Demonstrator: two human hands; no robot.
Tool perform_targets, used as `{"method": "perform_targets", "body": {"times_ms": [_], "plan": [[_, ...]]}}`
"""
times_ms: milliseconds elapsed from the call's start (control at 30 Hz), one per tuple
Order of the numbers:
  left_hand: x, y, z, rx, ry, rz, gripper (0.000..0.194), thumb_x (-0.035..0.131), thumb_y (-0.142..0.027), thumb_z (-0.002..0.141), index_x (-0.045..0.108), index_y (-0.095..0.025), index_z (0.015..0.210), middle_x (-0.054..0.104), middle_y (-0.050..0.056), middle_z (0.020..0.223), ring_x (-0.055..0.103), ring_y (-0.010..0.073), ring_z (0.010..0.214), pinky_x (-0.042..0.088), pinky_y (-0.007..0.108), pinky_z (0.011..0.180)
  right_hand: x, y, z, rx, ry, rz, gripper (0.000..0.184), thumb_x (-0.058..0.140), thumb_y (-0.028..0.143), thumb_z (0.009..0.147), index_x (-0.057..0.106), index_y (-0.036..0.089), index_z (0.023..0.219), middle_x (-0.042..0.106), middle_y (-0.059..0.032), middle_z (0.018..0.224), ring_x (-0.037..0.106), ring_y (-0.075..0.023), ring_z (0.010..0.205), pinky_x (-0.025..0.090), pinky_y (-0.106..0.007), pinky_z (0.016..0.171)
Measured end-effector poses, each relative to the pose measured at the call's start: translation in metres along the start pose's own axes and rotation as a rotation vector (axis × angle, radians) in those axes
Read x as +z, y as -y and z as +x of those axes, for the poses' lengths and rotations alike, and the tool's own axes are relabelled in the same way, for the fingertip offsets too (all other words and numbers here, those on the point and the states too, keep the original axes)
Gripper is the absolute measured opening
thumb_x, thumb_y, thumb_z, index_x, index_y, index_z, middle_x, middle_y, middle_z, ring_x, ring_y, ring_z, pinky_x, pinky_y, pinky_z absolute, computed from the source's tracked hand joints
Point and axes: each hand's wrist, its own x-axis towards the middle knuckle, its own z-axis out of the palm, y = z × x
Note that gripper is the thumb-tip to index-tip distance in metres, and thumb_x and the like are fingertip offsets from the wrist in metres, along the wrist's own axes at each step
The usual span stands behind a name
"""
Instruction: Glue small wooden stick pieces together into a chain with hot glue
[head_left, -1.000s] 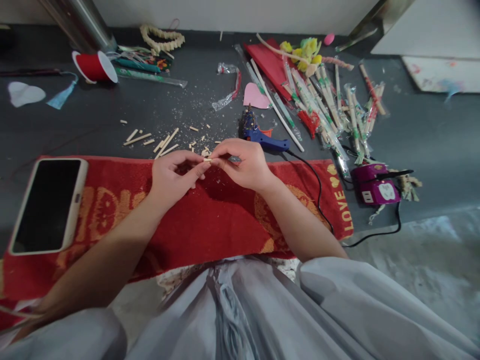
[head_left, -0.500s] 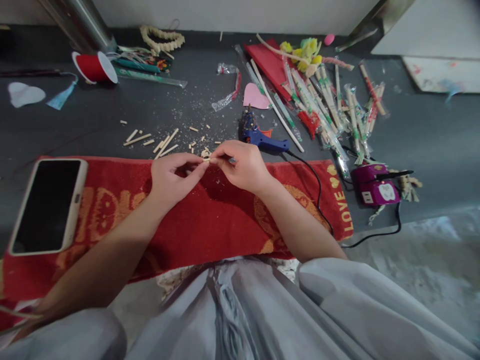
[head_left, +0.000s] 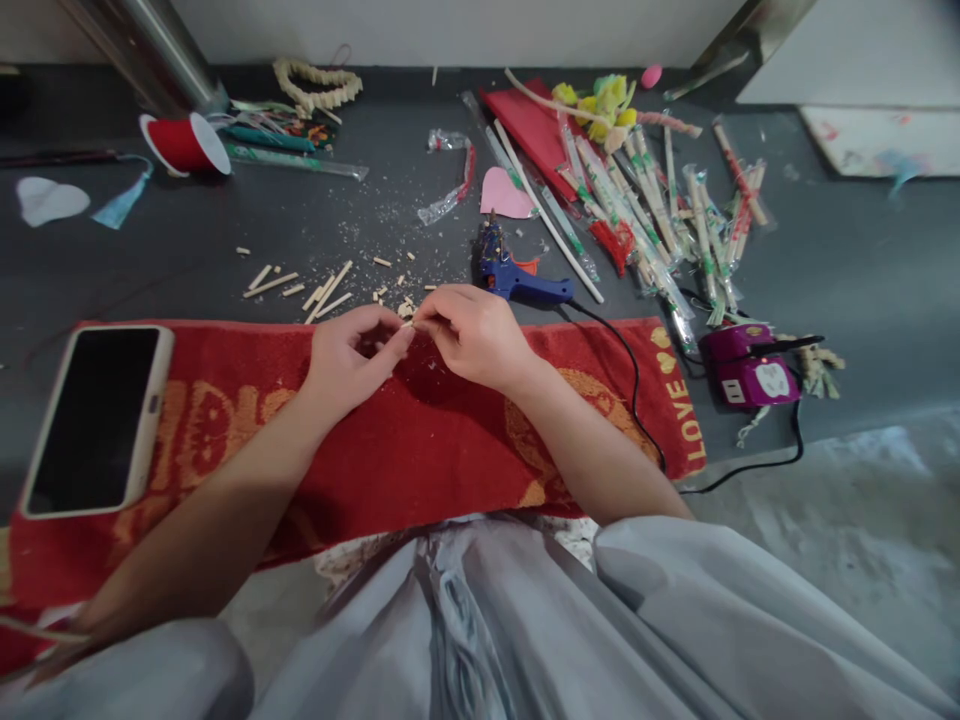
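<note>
Above the far edge of a red towel [head_left: 420, 450], both hands meet fingertip to fingertip. My left hand [head_left: 351, 352] pinches a small pale piece of wooden stick [head_left: 409, 323] between thumb and forefinger. From the other side, my right hand [head_left: 476, 335] has its fingertips closed on the same piece, mostly hiding it. Just beyond the fingers lie small cut wood bits [head_left: 406, 309] and sawdust. To the left are several short thin sticks [head_left: 328, 288]. A blue hot glue gun [head_left: 529, 283] rests on the table beyond my right hand.
A phone [head_left: 97, 420] lies on the towel's left end. The glue gun's cord runs past my right forearm towards a purple power socket [head_left: 750, 368]. Several wrapped sticks [head_left: 637, 220] are heaped at the back right. A red ribbon spool [head_left: 184, 143] stands back left.
The whole view has shifted slightly. Both hands keep their pinch at nearly the same place, with the right fingers turned a little and covering more of the wooden piece.
</note>
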Motion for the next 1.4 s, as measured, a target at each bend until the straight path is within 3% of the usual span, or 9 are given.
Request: {"method": "perform_targets", "body": {"times_ms": [200, 500, 667, 833, 1067, 1400], "plan": [[-0.001, -0.002, 0.0, -0.038, -0.009, -0.042, 0.02, 0.068, -0.038, 0.081, 0.059, -0.022, 0.074, 0.06, -0.003, 0.055, 0.051, 0.0086, 0.041, 0.042, 0.022, 0.04, -0.004, -0.005, 0.0, 0.003, -0.027, -0.031, 0.015, 0.041, 0.011, 0.086, 0.051, 0.019, 0.079, 0.064, -0.0064, 0.081, 0.057, -0.0167, 0.078, 0.041, -0.028, 0.072], [0.001, -0.002, 0.001, -0.077, -0.066, -0.065, 0.015, 0.068, -0.035, 0.08, 0.062, -0.021, 0.081, 0.061, -0.003, 0.057, 0.051, 0.0073, 0.04, 0.042, 0.019, 0.039, -0.018, -0.019, 0.002, 0.182, -0.125, -0.087, 0.018, 0.043, 0.014, 0.089, 0.05, 0.021, 0.075, 0.06, -0.0031, 0.073, 0.052, -0.0153, 0.07, 0.039, -0.03, 0.069], [0.002, -0.001, -0.001, 0.029, -0.095, 0.068, 0.011, 0.067, -0.032, 0.076, 0.065, -0.021, 0.079, 0.064, -0.002, 0.062, 0.059, 0.0105, 0.054, 0.048, 0.021, 0.051, -0.012, -0.015, 0.002, 0.024, -0.061, 0.051, 0.016, 0.049, 0.01, 0.085, 0.063, 0.017, 0.087, 0.07, -0.0056, 0.087, 0.062, -0.0147, 0.08, 0.046, -0.028, 0.072], [0.001, -0.003, -0.002, 0.09, -0.051, 0.213, 0.008, 0.064, -0.026, 0.074, 0.067, -0.021, 0.079, 0.064, -0.003, 0.061, 0.056, 0.0098, 0.053, 0.045, 0.02, 0.052, -0.006, -0.011, 0.002, -0.128, -0.031, 0.161, 0.017, 0.053, 0.018, 0.092, 0.069, 0.017, 0.089, 0.072, -0.0048, 0.089, 0.065, -0.0134, 0.084, 0.05, -0.027, 0.074], [0.001, -0.004, -0.003, 0.099, -0.056, 0.214, 0.006, 0.064, -0.025, 0.075, 0.063, -0.02, 0.078, 0.063, -0.003, 0.062, 0.056, 0.0096, 0.053, 0.044, 0.02, 0.053, -0.007, -0.01, 0.002, -0.112, -0.048, 0.182, 0.012, 0.059, 0.019, 0.09, 0.068, 0.015, 0.084, 0.07, -0.0042, 0.082, 0.062, -0.012, 0.077, 0.051, -0.026, 0.073], [0.001, 0.0, -0.006, 0.082, -0.089, 0.211, 0.016, 0.066, -0.029, 0.079, 0.069, -0.021, 0.092, 0.069, -0.001, 0.073, 0.061, 0.0112, 0.061, 0.049, 0.022, 0.059, -0.008, -0.01, 0.001, -0.092, -0.034, 0.214, 0.01, 0.058, 0.023, 0.09, 0.063, 0.017, 0.082, 0.067, -0.0024, 0.079, 0.059, -0.011, 0.073, 0.047, -0.025, 0.071]]}}
